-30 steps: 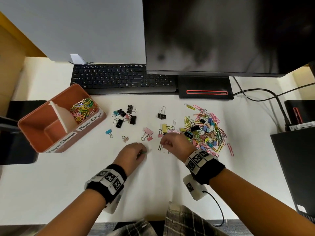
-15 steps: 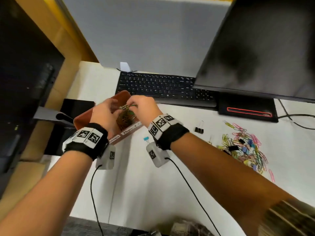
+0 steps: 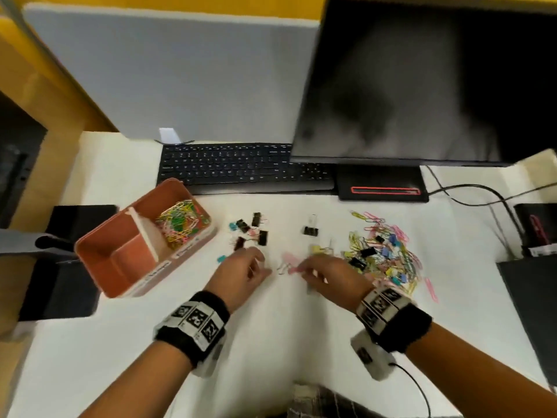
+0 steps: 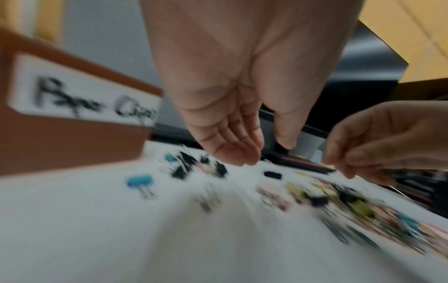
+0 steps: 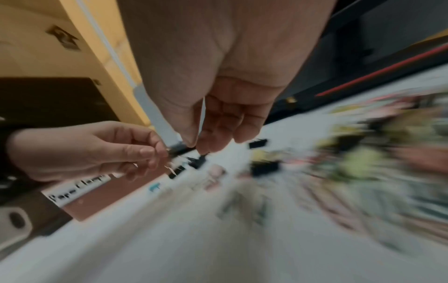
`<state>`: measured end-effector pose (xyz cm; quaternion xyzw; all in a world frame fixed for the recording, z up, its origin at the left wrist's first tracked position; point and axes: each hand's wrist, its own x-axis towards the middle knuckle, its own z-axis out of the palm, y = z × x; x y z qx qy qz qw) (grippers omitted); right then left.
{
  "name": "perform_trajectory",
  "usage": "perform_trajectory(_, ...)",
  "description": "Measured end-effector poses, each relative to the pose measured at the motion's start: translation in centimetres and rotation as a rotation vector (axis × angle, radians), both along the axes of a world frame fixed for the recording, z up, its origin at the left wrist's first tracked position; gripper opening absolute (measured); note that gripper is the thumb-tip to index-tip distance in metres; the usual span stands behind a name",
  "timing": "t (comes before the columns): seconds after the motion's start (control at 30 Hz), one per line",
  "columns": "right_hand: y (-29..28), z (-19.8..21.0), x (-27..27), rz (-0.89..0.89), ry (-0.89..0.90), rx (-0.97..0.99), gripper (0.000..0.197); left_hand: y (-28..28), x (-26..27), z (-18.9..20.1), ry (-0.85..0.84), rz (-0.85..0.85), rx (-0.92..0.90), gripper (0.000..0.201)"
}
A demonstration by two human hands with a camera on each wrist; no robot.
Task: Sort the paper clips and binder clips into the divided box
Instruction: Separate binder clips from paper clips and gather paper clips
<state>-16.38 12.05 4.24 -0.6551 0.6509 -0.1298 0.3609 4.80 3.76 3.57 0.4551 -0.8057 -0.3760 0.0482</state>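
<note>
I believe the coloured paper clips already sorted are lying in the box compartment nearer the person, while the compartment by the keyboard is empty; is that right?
Not quite: it is the other way round. In the head view the sorted paper clips lie in the compartment of the divided box by the keyboard, behind the white divider. The compartment nearer the person is the empty one.
</note>
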Motion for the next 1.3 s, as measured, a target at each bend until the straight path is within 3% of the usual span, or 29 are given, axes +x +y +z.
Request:
perform_trajectory(0.17,8.6,-2.7,-7.2,-0.131,0.127,0.245,0.025,4.1,-6.0,-3.8,-0.091,-0.047,0.125,0.027)
perform_trajectory(0.27,11.1,-3.6,-9.5,-0.171,0.11,0.254,0.035,5.4,-8.4,-5.1,-0.12,0.03,0.118,0.027)
perform_trajectory(0.43,11.5,-4.7,-11.2,-0.151,0.11,0.236,0.059,6.2,-9.8,-5.6,-0.154,0.112,0.072,0.003)
perform_trajectory(0.57,10.5,-4.8,-12.1,-0.132,0.127,0.188,0.065,6.5,-10.0,-5.2,-0.186,0.078,0.011,0.005)
perform_trajectory(0.7,10.3,-4.9,-12.8,-0.077,0.124,0.123,0.061,7.1,-9.8,-4.5,-0.117,0.041,0.091,0.003)
perform_trajectory(0.8,10.7,-5.2,-12.4,0.042,0.146,0.088,0.06,7.8,-9.6,-4.0,-0.042,0.012,0.141,0.024)
perform_trajectory(0.9,10.3,-5.5,-12.1,0.067,0.155,0.093,0.061,7.9,-9.6,-4.7,-0.113,-0.032,0.103,0.035)
perform_trajectory(1.13,8.1,-6.5,-11.8,0.081,0.065,0.123,0.035,6.7,-10.8,-4.8,-0.195,-0.076,-0.03,0.015)
perform_trajectory(1.23,7.3,-6.2,-11.5,0.089,0.087,0.053,0.022,6.4,-10.8,-5.0,-0.192,-0.11,-0.093,0.002)
perform_trajectory(1.3,7.0,-6.2,-11.4,0.08,0.083,0.015,0.018,6.3,-10.9,-5.2,-0.172,-0.128,-0.129,0.005)
